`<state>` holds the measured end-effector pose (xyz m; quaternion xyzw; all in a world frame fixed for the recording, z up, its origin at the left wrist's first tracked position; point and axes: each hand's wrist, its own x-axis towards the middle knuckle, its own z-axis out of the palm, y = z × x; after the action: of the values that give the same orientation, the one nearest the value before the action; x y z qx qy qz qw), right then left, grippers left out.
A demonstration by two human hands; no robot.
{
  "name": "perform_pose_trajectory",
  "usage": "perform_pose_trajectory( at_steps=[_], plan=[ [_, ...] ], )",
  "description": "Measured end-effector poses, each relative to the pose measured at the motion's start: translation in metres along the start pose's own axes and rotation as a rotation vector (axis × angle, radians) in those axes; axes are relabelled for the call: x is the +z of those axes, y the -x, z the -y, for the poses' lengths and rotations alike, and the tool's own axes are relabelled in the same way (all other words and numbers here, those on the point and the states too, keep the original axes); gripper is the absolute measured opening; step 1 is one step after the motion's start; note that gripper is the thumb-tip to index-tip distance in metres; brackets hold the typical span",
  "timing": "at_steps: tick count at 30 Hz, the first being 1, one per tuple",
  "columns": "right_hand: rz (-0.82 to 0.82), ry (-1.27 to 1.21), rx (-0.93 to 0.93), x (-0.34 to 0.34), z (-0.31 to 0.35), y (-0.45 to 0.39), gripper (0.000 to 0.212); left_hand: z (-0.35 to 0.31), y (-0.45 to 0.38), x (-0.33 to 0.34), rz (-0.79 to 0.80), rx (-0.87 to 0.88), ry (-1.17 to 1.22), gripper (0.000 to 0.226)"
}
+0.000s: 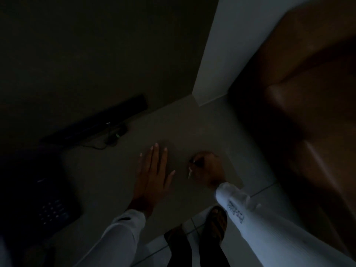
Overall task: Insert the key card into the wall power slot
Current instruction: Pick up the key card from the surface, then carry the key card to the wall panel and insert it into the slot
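Note:
The scene is very dark. My left hand (154, 174) hovers flat over a pale grey counter (173, 128), fingers spread and holding nothing. To its right, my right hand (207, 170) is curled with its fingertips down at the counter. They pinch a small dark flat thing with a faint glint (196, 162), which I take to be the key card; most of it is hidden by the fingers. No wall power slot shows in this view.
A long black bar with a cable (96, 124) lies at the counter's back left. A dark phone with a keypad (52, 209) sits at the left. A white wall corner (212, 54) rises behind, with brown wood panels (308, 93) on the right. Sandalled feet (215, 222) stand on the tiled floor.

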<state>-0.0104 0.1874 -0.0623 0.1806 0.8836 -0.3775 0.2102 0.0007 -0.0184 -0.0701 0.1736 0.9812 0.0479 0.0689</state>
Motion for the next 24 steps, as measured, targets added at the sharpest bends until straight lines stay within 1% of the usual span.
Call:
perform_pose_trajectory(
  at_steps=[1, 4, 6, 9, 12, 15, 17, 21, 23, 24],
  plan=[
    [-0.011, -0.012, -0.002, -0.004, 0.003, 0.003, 0.009, 0.0, -0.001, -0.007, -0.005, 0.001, -0.012, 0.07],
    [-0.049, -0.104, -0.03, -0.025, 0.013, 0.015, 0.018, -0.005, -0.005, -0.037, -0.04, 0.022, -0.042, 0.069],
    [-0.078, -0.124, -0.075, -0.052, 0.027, 0.026, 0.021, -0.011, -0.011, -0.068, -0.094, 0.039, -0.045, 0.068],
    [-0.135, -0.239, -0.051, -0.103, 0.054, 0.041, 0.023, -0.029, -0.031, -0.126, -0.194, 0.078, -0.001, 0.067],
    [-0.227, -0.351, -0.002, -0.171, 0.09, 0.058, 0.023, -0.054, -0.057, -0.206, -0.295, 0.125, 0.013, 0.067],
    [-0.308, -0.627, 0.017, -0.252, 0.129, 0.08, 0.026, -0.084, -0.085, -0.292, -0.383, 0.174, 0.019, 0.069],
    [-0.329, -0.78, -0.03, -0.308, 0.155, 0.104, 0.027, -0.106, -0.1, -0.35, -0.457, 0.219, 0.035, 0.068],
    [-0.505, -0.755, -0.183, -0.414, 0.197, 0.158, 0.028, -0.156, -0.125, -0.455, -0.607, 0.333, 0.045, 0.067],
    [-0.576, -0.736, -0.238, -0.465, 0.209, 0.188, 0.027, -0.187, -0.134, -0.503, -0.674, 0.391, 0.046, 0.066],
    [-0.608, -0.72, -0.26, -0.486, 0.214, 0.2, 0.03, -0.2, -0.137, -0.522, -0.701, 0.414, 0.046, 0.067]
  ],
)
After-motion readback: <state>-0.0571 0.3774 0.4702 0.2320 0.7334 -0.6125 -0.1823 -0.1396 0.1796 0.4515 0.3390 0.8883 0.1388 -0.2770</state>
